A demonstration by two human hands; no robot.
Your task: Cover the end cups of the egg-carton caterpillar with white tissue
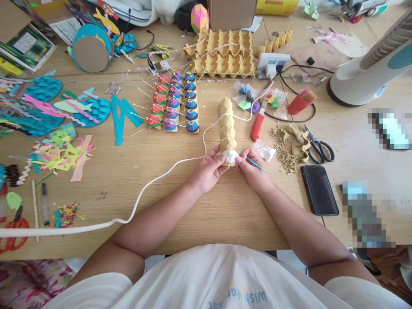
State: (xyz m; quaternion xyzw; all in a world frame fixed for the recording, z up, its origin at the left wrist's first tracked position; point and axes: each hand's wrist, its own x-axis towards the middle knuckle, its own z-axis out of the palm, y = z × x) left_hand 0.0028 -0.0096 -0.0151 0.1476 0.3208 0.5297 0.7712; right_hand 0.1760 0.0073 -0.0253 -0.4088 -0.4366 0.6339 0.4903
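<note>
Between both hands' fingers (219,160), white clay (230,155), apparently pressed.

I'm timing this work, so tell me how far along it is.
The red strip, purple strip and blue strip look done: their bumps are coloured and decorated. In work is the plain strip: the left hand holds it, and the right hand, at the white lump on its nearest bump, holds the blue tool. Likely left: colouring and decorating its other bumps, still bare.
</note>
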